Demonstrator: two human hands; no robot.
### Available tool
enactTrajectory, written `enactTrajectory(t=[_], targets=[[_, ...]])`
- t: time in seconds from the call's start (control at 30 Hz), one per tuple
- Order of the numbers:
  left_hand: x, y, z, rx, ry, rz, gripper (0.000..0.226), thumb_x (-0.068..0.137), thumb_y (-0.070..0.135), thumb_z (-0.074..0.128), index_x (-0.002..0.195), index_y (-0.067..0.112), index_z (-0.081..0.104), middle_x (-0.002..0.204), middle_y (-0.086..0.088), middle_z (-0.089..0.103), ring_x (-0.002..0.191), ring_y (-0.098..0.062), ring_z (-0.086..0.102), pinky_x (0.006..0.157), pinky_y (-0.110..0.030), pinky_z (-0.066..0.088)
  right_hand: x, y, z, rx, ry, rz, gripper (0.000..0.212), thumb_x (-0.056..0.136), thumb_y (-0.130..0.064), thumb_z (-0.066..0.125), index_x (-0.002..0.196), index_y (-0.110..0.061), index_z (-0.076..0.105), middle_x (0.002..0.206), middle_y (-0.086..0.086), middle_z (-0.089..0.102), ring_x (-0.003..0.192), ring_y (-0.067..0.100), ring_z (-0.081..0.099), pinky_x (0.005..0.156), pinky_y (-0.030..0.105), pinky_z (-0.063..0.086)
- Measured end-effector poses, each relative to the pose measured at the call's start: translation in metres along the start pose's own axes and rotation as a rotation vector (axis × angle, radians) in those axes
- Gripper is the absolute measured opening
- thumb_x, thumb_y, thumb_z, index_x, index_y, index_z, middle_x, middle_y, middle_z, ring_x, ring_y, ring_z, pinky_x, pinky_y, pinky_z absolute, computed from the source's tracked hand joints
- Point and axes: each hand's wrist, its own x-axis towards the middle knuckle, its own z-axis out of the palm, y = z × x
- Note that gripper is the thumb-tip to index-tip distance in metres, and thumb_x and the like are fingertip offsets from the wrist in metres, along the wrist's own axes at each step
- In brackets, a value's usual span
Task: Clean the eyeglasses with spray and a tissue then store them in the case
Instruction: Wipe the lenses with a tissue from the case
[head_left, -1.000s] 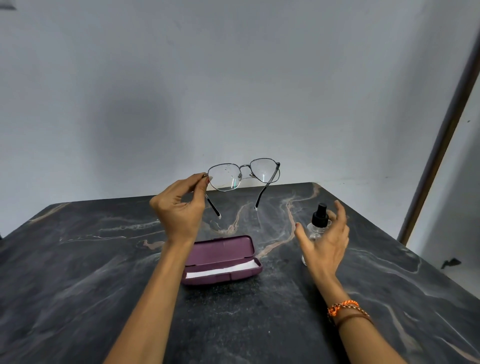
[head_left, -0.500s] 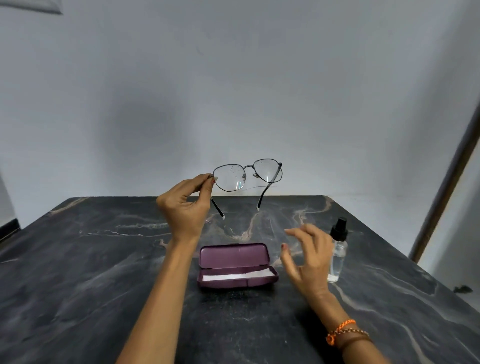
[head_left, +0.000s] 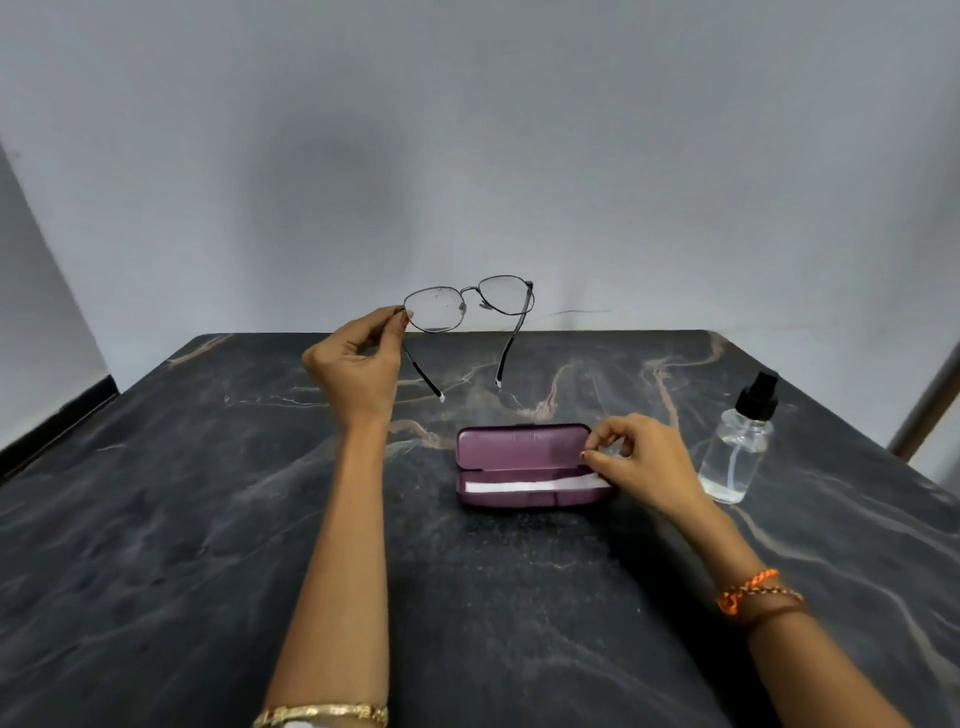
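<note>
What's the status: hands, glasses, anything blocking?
Left hand holds glasses up by the hinge. Right hand pinching tissue in open case. Spray bottle upright, untouched. Nothing blocking.

One pair of eyeglasses (head_left: 467, 306) pinched in the left hand (head_left: 358, 358), one open purple case (head_left: 524, 465) under the right hand (head_left: 641, 462), one white tissue (head_left: 519, 486) inside it, one spray bottle (head_left: 737, 447) just right of that hand, two hands.

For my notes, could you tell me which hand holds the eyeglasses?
The left hand pinches the eyeglasses aloft; the right hand is at the tissue.
</note>
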Motion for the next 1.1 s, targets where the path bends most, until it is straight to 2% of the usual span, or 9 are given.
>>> enactTrajectory(t=[0.07,0.13,0.3,0.47,0.57,0.63,0.93,1.1], targets=[[0.001,-0.001,-0.001,0.005,0.004,-0.005,0.020,0.073,-0.002,0.072,0.091,-0.010,0.068,0.086,-0.009,0.066,0.062,0.009,0.061,0.065,-0.015,0.052,0.001,-0.001,-0.004,-0.046,-0.109,0.041,0.010,0.069,-0.025,0.074,0.062,-0.028,0.068,0.062,-0.015,0.059,0.059,0.000,0.050,0.062,0.025,0.040],[0.002,-0.002,0.000,0.007,0.006,-0.005,0.020,0.074,0.000,0.073,0.090,-0.011,0.068,0.086,-0.010,0.067,0.061,0.009,0.061,0.065,-0.017,0.052,0.001,-0.003,-0.005,-0.083,-0.179,0.089,0.009,0.067,-0.030,0.078,0.065,-0.023,0.073,0.062,-0.009,0.063,0.060,0.003,0.055,0.063,0.027,0.046],[0.000,0.000,0.005,-0.006,0.002,0.001,0.021,0.074,0.001,0.073,0.092,-0.010,0.068,0.086,-0.011,0.067,0.062,0.007,0.061,0.065,-0.019,0.053,0.000,-0.010,-0.006,-0.155,-0.193,0.152,0.015,0.064,-0.032,0.080,0.072,-0.020,0.075,0.071,0.001,0.070,0.072,0.018,0.065,0.069,0.034,0.054],[-0.006,0.004,0.016,0.022,-0.049,0.064,0.021,0.073,-0.002,0.073,0.090,-0.012,0.067,0.085,-0.008,0.066,0.066,0.007,0.062,0.065,-0.012,0.052,0.000,-0.015,-0.004,-0.230,-0.225,0.202,0.016,0.066,-0.032,0.078,0.077,-0.021,0.076,0.082,0.003,0.072,0.080,0.021,0.065,0.065,0.030,0.048],[-0.011,0.010,0.024,0.045,-0.100,0.137,0.017,0.072,-0.002,0.073,0.085,-0.011,0.069,0.082,-0.006,0.065,0.066,-0.009,0.065,0.064,-0.010,0.052,0.001,-0.017,-0.004,-0.285,-0.223,0.193,0.012,0.070,-0.030,0.075,0.080,-0.022,0.075,0.087,0.002,0.072,0.085,0.022,0.064,0.064,0.029,0.041],[-0.013,0.015,0.028,0.050,-0.118,0.170,0.016,0.071,-0.002,0.074,0.084,-0.011,0.069,0.080,-0.005,0.065,0.066,-0.014,0.065,0.064,-0.011,0.052,0.001,-0.018,-0.003,-0.309,-0.223,0.172,0.010,0.073,-0.027,0.073,0.080,-0.020,0.074,0.088,0.001,0.072,0.085,0.021,0.064,0.064,0.029,0.039],[-0.008,0.012,0.021,0.068,-0.079,0.159,0.021,0.072,0.002,0.073,0.087,-0.012,0.068,0.083,-0.007,0.065,0.070,-0.014,0.065,0.065,-0.013,0.053,0.000,-0.016,-0.005,-0.263,-0.245,0.164,0.006,0.074,-0.025,0.072,0.077,-0.020,0.073,0.085,-0.001,0.071,0.086,0.019,0.063,0.066,0.028,0.040],[-0.010,0.012,0.019,0.088,-0.098,0.187,0.018,0.071,-0.002,0.073,0.085,-0.013,0.068,0.082,-0.007,0.064,0.070,-0.015,0.064,0.065,-0.007,0.051,0.001,-0.012,-0.004,-0.192,-0.231,0.074,0.011,0.079,-0.024,0.064,0.073,-0.016,0.069,0.069,-0.005,0.063,0.072,0.013,0.057,0.063,0.026,0.040]])
